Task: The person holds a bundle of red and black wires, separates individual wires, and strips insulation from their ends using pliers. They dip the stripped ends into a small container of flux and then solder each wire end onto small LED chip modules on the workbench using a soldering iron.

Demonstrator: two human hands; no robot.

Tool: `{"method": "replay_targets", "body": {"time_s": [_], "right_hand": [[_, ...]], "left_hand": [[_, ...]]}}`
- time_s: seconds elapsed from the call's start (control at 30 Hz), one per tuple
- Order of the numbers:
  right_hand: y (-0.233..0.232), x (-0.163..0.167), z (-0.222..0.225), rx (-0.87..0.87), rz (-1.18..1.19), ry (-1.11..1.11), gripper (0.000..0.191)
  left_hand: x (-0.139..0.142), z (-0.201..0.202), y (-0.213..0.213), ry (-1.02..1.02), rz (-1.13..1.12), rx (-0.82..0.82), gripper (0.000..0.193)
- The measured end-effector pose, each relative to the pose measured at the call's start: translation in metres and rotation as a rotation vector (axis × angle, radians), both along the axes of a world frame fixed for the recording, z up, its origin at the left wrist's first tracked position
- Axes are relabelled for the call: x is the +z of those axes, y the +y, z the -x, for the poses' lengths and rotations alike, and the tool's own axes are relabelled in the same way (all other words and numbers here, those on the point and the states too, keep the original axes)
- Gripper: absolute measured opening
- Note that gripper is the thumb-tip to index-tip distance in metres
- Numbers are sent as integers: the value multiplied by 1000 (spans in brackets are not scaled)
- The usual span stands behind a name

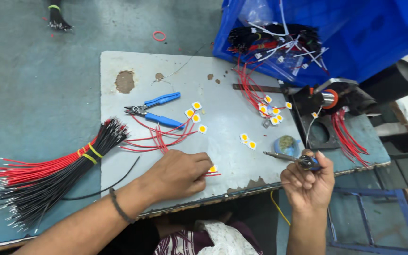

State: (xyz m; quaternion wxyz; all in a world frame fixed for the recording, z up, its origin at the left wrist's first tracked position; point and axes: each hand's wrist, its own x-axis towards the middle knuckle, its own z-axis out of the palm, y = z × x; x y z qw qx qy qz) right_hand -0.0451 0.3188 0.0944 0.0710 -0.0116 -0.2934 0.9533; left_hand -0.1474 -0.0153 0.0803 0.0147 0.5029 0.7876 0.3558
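On grey board (133, 165), left grip (178, 174) pins chip (212, 168); right grip (309, 179) holds iron (289, 157)

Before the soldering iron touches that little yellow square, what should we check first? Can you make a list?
1. Left hand pins the yellow square: ok.
2. Red wire lies at the square: ok.
3. Right hand grips the iron: ok.
4. Iron tip points away from the fingers: ok.
5. Tip hot and tinned: cannot tell.
6. Cutters lie clear of the hands: ok.
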Motion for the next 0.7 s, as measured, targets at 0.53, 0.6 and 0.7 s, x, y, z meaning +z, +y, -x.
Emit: {"method": "replay_targets", "body": {"time_s": [0.53,0.6,0.7], "right_hand": [[-2,-17,-52,-434,-775,127,21],[-6,-18,-58,-480,-945,181,23],[-15,-17,-58,-475,-1093,239,22]], "left_hand": [[0,0,3,28,-7,34,15],[1,-1,4,41,-9,39,14],[3,-1,4,49,-5,48,13]]}}
